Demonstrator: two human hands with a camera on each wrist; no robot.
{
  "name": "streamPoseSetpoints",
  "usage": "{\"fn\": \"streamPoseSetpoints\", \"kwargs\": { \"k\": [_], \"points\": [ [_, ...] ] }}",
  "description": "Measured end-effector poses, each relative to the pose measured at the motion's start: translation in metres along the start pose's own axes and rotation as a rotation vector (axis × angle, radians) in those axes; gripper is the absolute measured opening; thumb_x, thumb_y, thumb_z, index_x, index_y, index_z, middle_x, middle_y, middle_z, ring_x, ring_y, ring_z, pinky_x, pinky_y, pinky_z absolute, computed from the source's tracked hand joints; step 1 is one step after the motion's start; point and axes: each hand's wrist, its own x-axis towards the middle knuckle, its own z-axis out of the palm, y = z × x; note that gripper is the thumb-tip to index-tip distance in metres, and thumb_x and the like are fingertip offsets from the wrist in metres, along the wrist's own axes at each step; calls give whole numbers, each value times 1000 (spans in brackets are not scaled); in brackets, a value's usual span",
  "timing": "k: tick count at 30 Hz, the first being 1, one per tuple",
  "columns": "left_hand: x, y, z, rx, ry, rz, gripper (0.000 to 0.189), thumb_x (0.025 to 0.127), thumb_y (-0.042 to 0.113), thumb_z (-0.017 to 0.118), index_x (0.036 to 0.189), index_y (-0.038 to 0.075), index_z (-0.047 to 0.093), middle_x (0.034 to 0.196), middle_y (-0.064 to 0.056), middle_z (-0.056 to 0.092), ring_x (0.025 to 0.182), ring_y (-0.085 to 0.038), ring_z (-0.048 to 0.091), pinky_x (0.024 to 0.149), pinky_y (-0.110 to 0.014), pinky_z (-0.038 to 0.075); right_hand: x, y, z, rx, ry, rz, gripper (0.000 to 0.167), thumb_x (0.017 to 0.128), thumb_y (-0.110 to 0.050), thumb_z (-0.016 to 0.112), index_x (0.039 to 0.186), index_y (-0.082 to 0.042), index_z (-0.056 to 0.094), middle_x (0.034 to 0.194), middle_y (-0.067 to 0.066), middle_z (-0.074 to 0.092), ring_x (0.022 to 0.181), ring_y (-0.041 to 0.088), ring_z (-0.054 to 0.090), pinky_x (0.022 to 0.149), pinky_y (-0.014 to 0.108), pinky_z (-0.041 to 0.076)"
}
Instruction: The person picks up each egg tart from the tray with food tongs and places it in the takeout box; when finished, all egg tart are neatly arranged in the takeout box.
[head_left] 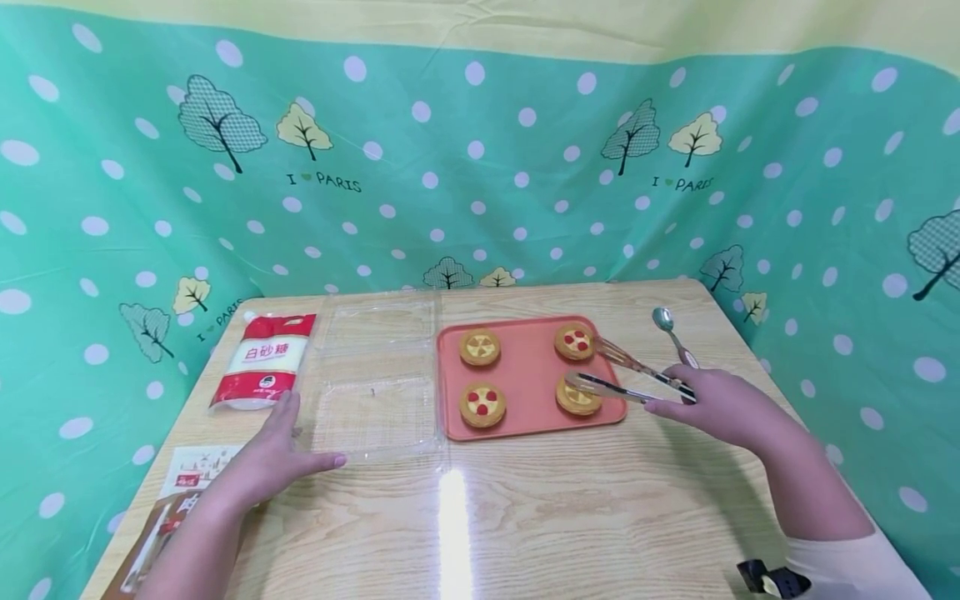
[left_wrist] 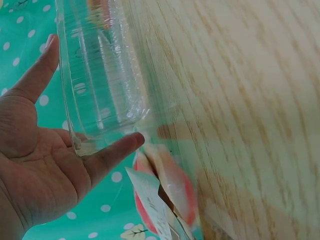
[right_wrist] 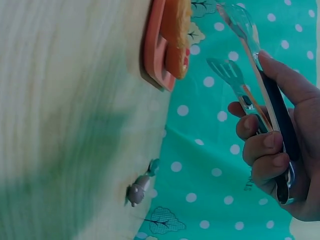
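My right hand (head_left: 723,408) grips a pair of metal tongs (head_left: 630,390) by their dark handles, and in the right wrist view its fingers (right_wrist: 270,145) curl round them. The spread tong tips reach over the right side of a pink tray (head_left: 528,375). Egg tarts lie on it: two with red berries, one at front left (head_left: 482,406) and one at back right (head_left: 574,342), and two with pale toppings (head_left: 480,347). Fingers spread and fairly straight, my left hand (head_left: 273,458) is at the left edge of an opened clear plastic container (head_left: 375,417), nearly touching or touching it.
A red and white sugar bag (head_left: 264,358) lies behind my left hand. Brown and white packaging (head_left: 187,492) is partly under the left forearm. A spoon (head_left: 675,336) lies right of the tray. Polka-dot curtains (head_left: 480,167) enclose the table at the back and sides.
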Motion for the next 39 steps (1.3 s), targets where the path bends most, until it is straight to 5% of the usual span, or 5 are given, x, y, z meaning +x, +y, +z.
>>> {"fn": "streamPoseSetpoints", "kwargs": {
  "k": [5,13,24,39],
  "points": [
    [0,0,0,0,6,3,140,70,63,78,154,8,-18,160,-25,-19,144,-57,-2,107,-75,15,0,-1,10,2,-28,-20,86,82,-72,59,134,-3,55,102,12,70,81,19,63,68,44,53],
    [1,-2,0,-1,10,6,139,70,63,78,154,7,-18,160,-25,-18,144,-56,-1,107,-75,15,1,0,24,-15,-25,-45,83,82,-72,60,129,-4,59,93,4,69,77,15,60,67,42,52],
    [0,-1,1,-10,8,7,139,70,62,78,154,7,-18,160,-25,-18,144,-56,-3,108,-75,14,1,1,31,-68,-18,-34,86,82,-73,59,130,-2,58,113,17,70,94,28,69,78,53,55],
    [1,-2,2,-19,8,12,140,71,63,78,154,8,-20,160,-24,-21,145,-55,-5,108,-75,13,8,-4,43,-120,30,-83,76,86,-69,57,129,-6,63,115,16,71,107,35,67,88,56,53]
  ]
}}
